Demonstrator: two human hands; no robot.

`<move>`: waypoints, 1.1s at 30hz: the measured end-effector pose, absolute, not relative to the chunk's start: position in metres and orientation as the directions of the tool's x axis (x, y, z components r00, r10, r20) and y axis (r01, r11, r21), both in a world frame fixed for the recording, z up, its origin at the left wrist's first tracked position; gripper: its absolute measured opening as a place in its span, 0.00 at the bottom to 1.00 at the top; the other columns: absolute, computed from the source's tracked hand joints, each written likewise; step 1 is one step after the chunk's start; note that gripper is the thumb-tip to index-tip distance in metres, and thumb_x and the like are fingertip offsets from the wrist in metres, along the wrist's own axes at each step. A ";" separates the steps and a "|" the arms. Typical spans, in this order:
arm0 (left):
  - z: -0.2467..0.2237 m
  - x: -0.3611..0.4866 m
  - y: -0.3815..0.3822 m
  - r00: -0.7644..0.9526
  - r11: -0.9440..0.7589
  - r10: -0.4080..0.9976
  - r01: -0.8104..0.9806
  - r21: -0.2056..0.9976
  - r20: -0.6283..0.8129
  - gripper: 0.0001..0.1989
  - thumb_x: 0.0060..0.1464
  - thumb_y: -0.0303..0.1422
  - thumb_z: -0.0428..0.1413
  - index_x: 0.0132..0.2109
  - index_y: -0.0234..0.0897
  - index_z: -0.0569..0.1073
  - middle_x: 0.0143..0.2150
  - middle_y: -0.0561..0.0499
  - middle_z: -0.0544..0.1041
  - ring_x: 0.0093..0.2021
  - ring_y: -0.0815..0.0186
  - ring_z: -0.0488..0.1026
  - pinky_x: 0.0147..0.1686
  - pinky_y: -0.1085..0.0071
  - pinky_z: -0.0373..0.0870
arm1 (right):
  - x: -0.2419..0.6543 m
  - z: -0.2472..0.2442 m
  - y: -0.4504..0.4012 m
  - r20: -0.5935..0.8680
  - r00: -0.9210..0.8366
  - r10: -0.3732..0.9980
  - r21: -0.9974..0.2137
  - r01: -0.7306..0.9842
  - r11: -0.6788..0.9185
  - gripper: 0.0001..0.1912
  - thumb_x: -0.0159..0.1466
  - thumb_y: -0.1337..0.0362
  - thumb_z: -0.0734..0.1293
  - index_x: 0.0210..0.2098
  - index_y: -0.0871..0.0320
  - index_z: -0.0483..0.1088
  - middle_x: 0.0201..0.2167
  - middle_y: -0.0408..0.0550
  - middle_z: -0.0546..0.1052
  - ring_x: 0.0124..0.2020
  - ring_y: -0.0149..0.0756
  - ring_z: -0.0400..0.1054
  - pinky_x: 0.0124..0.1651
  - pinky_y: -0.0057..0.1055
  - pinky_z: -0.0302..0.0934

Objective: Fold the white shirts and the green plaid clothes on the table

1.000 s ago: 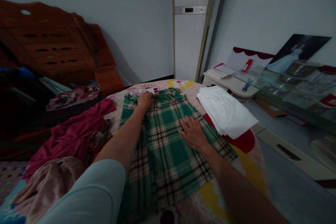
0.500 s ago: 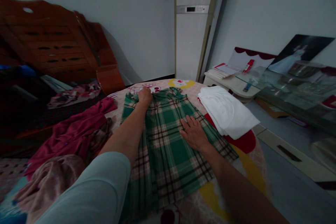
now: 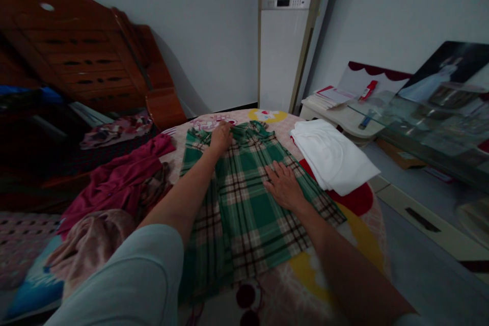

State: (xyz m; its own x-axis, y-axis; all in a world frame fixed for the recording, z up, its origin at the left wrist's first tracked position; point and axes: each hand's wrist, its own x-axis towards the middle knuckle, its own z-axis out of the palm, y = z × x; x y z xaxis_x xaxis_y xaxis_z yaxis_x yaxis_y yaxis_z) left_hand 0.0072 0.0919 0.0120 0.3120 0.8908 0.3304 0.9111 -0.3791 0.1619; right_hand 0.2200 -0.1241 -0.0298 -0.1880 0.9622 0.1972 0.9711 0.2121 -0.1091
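A green plaid garment [image 3: 248, 204] lies spread on a round table with a patterned cloth [image 3: 282, 290]. My left hand [image 3: 222, 137] rests at its far edge, near the collar; its fingers are partly hidden, and I cannot make out whether they grip the fabric. My right hand [image 3: 283, 185] lies flat on the middle right of the garment, fingers spread. A folded white cloth [image 3: 332, 155] sits to the right of the garment on the same table.
Crumpled magenta [image 3: 110, 178] and pink [image 3: 93, 244] clothes lie at the left, by a wooden bench [image 3: 76, 56]. A glass-topped cabinet [image 3: 431, 127] with items stands at the right. Behind the table is a tall white appliance [image 3: 284, 56].
My left hand has shifted slightly right along the garment's far edge. My right hand stays on the fabric. The camera view has moved a little.
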 end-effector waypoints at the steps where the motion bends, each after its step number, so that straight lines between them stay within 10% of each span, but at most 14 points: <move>1: 0.009 0.007 0.084 0.338 -0.397 0.891 0.905 0.156 0.305 0.18 0.58 0.27 0.49 0.54 0.31 0.71 0.56 0.39 0.72 0.58 0.55 0.68 0.59 0.63 0.63 | 0.220 -0.029 -0.124 0.198 -0.192 0.961 -0.109 0.970 0.216 0.30 0.71 0.51 0.54 0.67 0.59 0.57 0.69 0.61 0.57 0.68 0.55 0.49 0.66 0.53 0.44; 5: 0.000 -0.001 0.060 0.471 -0.484 0.875 0.860 0.160 0.111 0.22 0.61 0.32 0.49 0.61 0.31 0.67 0.63 0.39 0.67 0.65 0.56 0.63 0.63 0.63 0.58 | 0.222 -0.028 -0.125 0.214 -0.204 0.955 -0.102 0.968 0.230 0.30 0.71 0.53 0.54 0.67 0.61 0.58 0.68 0.63 0.57 0.68 0.56 0.49 0.66 0.53 0.43; 10: 0.005 -0.017 0.032 0.499 -0.554 0.824 0.809 0.195 0.270 0.31 0.62 0.35 0.49 0.69 0.29 0.55 0.70 0.36 0.56 0.71 0.54 0.49 0.68 0.57 0.49 | 0.226 -0.028 -0.123 0.191 -0.209 0.959 -0.094 0.969 0.230 0.29 0.72 0.53 0.53 0.67 0.61 0.58 0.68 0.62 0.57 0.67 0.56 0.49 0.65 0.52 0.44; 25: -0.007 -0.023 -0.109 0.740 -0.739 0.663 0.625 0.252 0.109 0.29 0.62 0.40 0.51 0.66 0.32 0.62 0.69 0.37 0.59 0.69 0.54 0.56 0.66 0.59 0.53 | 0.221 -0.008 -0.141 0.302 -0.281 0.911 -0.155 0.928 0.338 0.18 0.69 0.64 0.58 0.51 0.63 0.74 0.56 0.57 0.73 0.57 0.45 0.65 0.60 0.41 0.57; 33: 0.040 -0.046 -0.152 0.759 -0.719 0.644 0.561 0.411 0.091 0.07 0.54 0.29 0.57 0.39 0.38 0.80 0.35 0.51 0.81 0.37 0.67 0.76 0.41 0.72 0.68 | 0.165 0.022 -0.222 0.218 -0.457 0.862 -0.421 0.753 0.506 0.11 0.66 0.67 0.63 0.36 0.58 0.79 0.35 0.48 0.80 0.37 0.35 0.73 0.42 0.30 0.63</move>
State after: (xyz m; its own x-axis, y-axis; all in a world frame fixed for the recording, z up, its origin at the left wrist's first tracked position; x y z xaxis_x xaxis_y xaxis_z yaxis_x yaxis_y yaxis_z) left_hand -0.0458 -0.1519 0.0405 0.7592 0.6445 0.0909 0.5608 -0.7186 0.4113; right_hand 0.1648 -0.2220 0.0219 -0.4573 0.8622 0.2177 0.7530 0.5057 -0.4210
